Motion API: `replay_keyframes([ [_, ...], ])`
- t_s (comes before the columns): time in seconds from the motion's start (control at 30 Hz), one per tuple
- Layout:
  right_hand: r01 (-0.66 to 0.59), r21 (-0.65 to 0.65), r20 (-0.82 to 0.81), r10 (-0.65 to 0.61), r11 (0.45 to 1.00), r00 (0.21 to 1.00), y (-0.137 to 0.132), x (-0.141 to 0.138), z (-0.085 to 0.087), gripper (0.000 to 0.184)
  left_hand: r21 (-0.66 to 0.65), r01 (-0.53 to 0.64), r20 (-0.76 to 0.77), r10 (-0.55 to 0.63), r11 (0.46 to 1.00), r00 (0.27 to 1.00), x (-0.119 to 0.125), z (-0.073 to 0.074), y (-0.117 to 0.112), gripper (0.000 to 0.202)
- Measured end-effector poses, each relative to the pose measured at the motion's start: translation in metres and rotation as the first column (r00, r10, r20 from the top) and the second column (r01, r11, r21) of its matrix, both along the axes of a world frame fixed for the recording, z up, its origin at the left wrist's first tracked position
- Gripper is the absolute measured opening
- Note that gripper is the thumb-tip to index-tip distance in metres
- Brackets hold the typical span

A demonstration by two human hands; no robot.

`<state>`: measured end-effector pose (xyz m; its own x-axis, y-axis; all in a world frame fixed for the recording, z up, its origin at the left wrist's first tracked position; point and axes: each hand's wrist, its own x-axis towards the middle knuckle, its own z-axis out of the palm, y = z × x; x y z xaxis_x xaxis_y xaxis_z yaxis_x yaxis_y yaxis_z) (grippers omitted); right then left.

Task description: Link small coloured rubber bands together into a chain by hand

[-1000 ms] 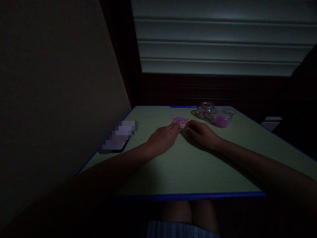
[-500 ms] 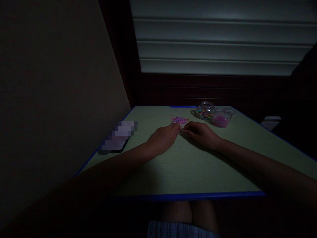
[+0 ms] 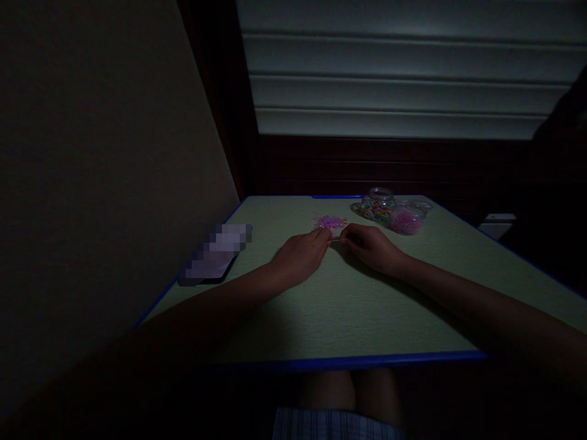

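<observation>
Pale green rimmed in vivid blue, the table point(image 3: 293, 324) shows clearly to me from afar. On it lie pink and violet bits point(image 3: 329, 223) flecked with yellow, and a pale strand point(image 3: 336, 239); toward its far right corner, a clear jar point(image 3: 381, 192) of green, orange and yellow rings point(image 3: 376, 211) and a mass of pink pieces point(image 3: 406, 222). Beyond it, I see a grey-green shutter point(image 3: 389, 67) crossed by dark horizontal lines; at its near edge, blue-grey cloth point(image 3: 337, 425) with dark stripes.

pink pile point(image 3: 330, 222) — shiny | jars point(image 3: 380, 198) — clear, glossy | tabletop point(image 3: 348, 318) matt (finely streaked) | cloth garment point(image 3: 337, 425)
</observation>
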<state>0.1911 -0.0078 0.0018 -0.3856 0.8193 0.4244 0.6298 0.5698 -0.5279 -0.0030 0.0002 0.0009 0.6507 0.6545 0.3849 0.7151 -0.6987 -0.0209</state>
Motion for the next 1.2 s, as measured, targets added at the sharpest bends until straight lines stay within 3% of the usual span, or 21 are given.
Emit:
replay_keyframes([
  [0.87,-0.02,0.004,-0.068,0.021,1.0,0.998,0.0015,0.0017,-0.0019,0.011,-0.02,-0.005,0.028,0.005,1.0,1.0,0.0009,0.0008,-0.0013,0.026],
  [1.2,-0.056,0.021,-0.026,0.057,0.998,0.998,-0.0005,0.0031,-0.0012,0.013,0.009,0.025,0.049,-0.025,1.0,0.998,0.0005,-0.0006,-0.0004,0.035],
])
